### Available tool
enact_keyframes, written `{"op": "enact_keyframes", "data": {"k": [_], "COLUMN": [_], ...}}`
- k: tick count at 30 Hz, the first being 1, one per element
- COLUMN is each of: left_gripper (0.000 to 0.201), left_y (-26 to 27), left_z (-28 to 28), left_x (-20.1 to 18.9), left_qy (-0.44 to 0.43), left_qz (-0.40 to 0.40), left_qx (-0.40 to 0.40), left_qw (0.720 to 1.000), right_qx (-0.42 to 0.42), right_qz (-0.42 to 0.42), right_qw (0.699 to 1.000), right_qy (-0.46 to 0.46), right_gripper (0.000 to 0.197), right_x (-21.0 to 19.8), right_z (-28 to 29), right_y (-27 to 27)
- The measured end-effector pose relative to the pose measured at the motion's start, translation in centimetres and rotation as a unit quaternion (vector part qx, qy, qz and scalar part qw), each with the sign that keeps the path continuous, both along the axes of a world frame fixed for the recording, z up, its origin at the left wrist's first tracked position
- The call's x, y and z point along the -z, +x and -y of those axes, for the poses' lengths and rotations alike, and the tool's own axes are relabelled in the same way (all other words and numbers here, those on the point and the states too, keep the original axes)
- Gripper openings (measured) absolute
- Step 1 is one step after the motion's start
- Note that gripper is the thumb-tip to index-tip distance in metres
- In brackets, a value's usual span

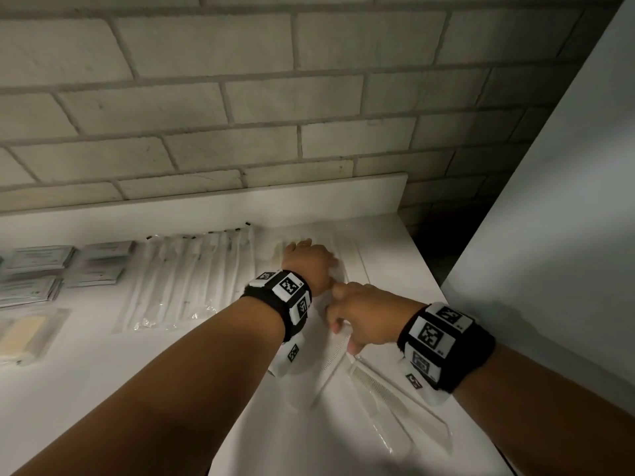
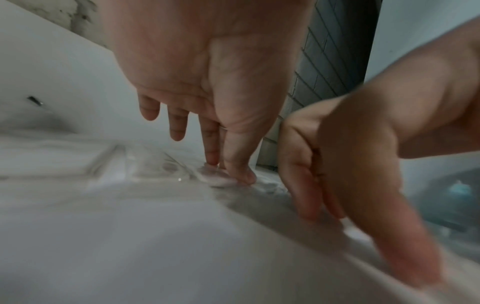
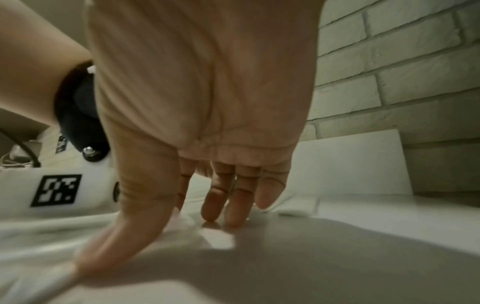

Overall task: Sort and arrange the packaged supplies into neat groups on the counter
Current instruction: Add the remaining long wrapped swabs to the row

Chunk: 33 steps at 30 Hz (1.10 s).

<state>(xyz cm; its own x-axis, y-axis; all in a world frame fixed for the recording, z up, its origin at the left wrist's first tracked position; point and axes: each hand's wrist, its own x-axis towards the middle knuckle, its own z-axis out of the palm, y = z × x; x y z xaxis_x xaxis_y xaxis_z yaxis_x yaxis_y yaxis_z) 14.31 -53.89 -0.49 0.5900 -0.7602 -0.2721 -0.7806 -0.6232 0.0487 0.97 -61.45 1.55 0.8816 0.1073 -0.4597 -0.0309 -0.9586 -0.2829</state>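
Several flat clear packets lie at the back right of the white counter. My left hand rests on them with straight fingers; in the left wrist view its fingertips press the crinkled clear plastic. Just in front, my right hand has its fingers pointing down onto a clear-wrapped comb. The right wrist view shows those fingers straight and touching the surface, thumb spread to the left. Another wrapped comb lies nearer to me.
A row of wrapped toothbrushes lies left of my hands. Further left are stacks of grey packets and yellowish packets. A brick wall backs the counter. A tall pale panel stands beyond its right edge.
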Motion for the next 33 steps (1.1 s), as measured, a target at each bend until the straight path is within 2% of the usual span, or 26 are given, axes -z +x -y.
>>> {"op": "enact_keyframes", "data": {"k": [3, 6, 8, 12, 16, 18, 20, 23, 27, 30, 33], "left_gripper": [0.05, 0.05, 0.046, 0.049, 0.05, 0.052, 0.051, 0.049, 0.057, 0.058, 0.056], "left_y": [-0.1, 0.0, 0.1, 0.2, -0.1, -0.2, -0.3, -0.7, -1.6, -1.9, -1.9], "left_z": [0.1, 0.3, 0.4, 0.4, 0.4, 0.3, 0.2, 1.0, 2.9, 3.4, 3.2], "left_x": [-0.2, -0.3, -0.2, -0.1, -0.1, 0.0, 0.0, -0.2, -0.6, -0.4, 0.1], "left_qy": [0.0, 0.008, -0.008, -0.032, -0.034, -0.043, -0.059, -0.09, -0.041, -0.006, -0.015], "left_qz": [-0.006, -0.004, -0.014, -0.026, -0.012, -0.003, 0.003, 0.014, 0.005, 0.01, 0.01], "left_qx": [-0.005, -0.005, -0.015, -0.028, -0.031, -0.03, -0.033, -0.035, -0.009, -0.001, 0.002], "left_qw": [1.0, 1.0, 1.0, 0.999, 0.999, 0.999, 0.998, 0.995, 0.999, 1.0, 1.0], "right_qx": [0.056, 0.117, 0.122, 0.123, 0.181, 0.222, 0.213, 0.149, 0.122, 0.11, 0.092], "right_qz": [-0.023, -0.019, -0.013, -0.015, 0.126, 0.139, 0.073, -0.039, -0.047, -0.045, -0.037], "right_qw": [0.995, 0.981, 0.984, 0.992, 0.974, 0.963, 0.971, 0.976, 0.97, 0.973, 0.978], "right_qy": [0.076, 0.15, 0.13, 0.029, -0.056, -0.055, -0.079, -0.153, -0.205, -0.199, -0.181], "right_gripper": [0.021, 0.024, 0.026, 0.02, 0.038, 0.044, 0.05, 0.066, 0.067, 0.07, 0.073], "right_x": [-0.7, -2.6, -4.7, -7.2, -5.0, -4.0, -2.9, -0.7, 0.5, 0.4, 0.2], "right_z": [0.8, 2.8, 4.7, 7.5, 8.4, 8.4, 8.3, 7.5, 8.4, 9.2, 9.8], "right_y": [-0.2, 0.3, 1.0, 2.8, 3.3, 2.7, 1.8, 1.0, 1.4, 2.2, 3.2]}}
